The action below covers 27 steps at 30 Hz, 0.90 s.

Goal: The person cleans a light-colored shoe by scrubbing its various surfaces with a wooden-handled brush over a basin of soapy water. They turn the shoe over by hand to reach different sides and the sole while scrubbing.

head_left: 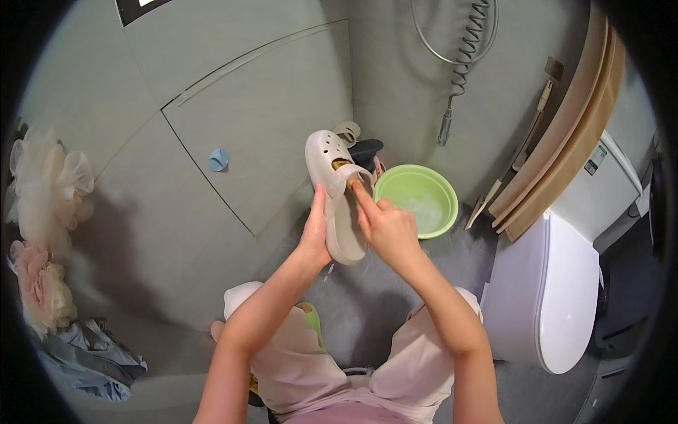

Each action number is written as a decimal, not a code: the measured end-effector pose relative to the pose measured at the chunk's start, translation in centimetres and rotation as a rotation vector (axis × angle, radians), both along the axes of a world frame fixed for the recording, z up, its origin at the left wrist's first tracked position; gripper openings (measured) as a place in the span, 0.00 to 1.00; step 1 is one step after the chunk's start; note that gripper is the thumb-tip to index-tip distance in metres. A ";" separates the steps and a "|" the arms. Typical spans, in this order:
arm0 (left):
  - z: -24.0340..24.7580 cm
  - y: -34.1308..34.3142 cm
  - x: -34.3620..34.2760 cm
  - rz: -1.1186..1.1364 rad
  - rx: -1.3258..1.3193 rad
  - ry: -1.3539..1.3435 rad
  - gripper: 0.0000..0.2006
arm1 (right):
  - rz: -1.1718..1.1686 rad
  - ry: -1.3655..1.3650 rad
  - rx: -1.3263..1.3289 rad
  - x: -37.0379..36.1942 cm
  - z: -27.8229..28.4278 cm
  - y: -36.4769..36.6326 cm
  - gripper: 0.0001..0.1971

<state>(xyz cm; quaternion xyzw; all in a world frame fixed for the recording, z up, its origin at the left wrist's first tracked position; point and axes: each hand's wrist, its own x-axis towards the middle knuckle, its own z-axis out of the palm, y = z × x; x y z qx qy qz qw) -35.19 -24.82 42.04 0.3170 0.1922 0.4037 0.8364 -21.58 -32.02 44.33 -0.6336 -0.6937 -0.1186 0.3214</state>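
A beige clog (347, 237) with round holes in its toe is raised in front of me, toe pointing away. My left hand (316, 230) grips it along its left side, fingers behind it. My right hand (387, 227) reaches into its opening with the index finger stretched forward and the other fingers curled. Under that fingertip a yellow-brown thing (340, 164) shows inside the clog; most of it is hidden, so its kind is unclear. Just right of the clog, a light green basin (439, 230) with cloudy water stands on the floor.
Other shoes (366, 150) lie behind the clog by the wall corner. A coiled shower hose (462, 71) hangs above the basin. At right are a white toilet (565, 304), tall beige boards (565, 148) and a long-handled tool (519, 155). Mesh bath puffs (53, 191) hang at left.
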 end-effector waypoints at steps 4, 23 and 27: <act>0.9 0.6 -0.5 0.037 0.000 0.002 0.34 | 0.165 0.229 0.074 -0.9 -1.0 -0.7 0.20; -0.2 1.1 -1.3 -0.010 -0.064 0.029 0.32 | -0.021 0.076 -0.064 -2.2 -1.6 0.1 0.19; -0.9 0.9 0.4 -0.032 -0.125 0.087 0.32 | -0.085 0.055 0.046 -0.2 -1.9 2.6 0.19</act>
